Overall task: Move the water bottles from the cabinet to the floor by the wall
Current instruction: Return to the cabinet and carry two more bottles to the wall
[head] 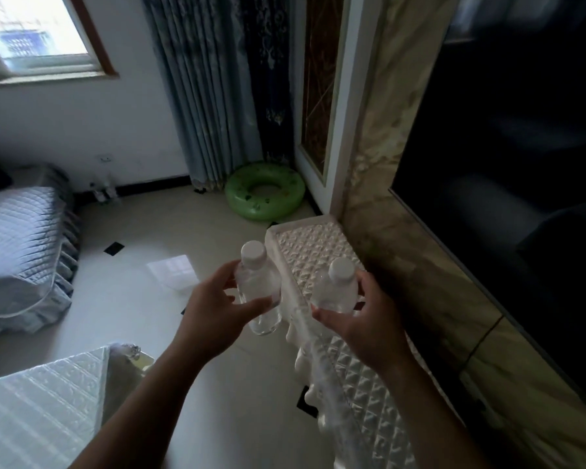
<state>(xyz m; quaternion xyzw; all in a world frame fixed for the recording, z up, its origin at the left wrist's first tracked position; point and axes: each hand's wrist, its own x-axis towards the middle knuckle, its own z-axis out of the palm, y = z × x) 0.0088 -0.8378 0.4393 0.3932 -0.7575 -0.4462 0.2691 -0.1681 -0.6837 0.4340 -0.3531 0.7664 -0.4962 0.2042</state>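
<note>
Head view, left hand [214,313] gripping clear bottle [257,286], no label legible

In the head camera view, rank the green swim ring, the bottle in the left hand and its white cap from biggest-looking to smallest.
1. Green swim ring, though farther from the camera.
2. Bottle in the left hand.
3. White cap.

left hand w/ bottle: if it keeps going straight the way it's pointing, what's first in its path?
Probably nothing close. The left hand with its water bottle points over bare floor toward the far wall; the green swim ring lies slightly right of that line. Depth is unclear.
</note>
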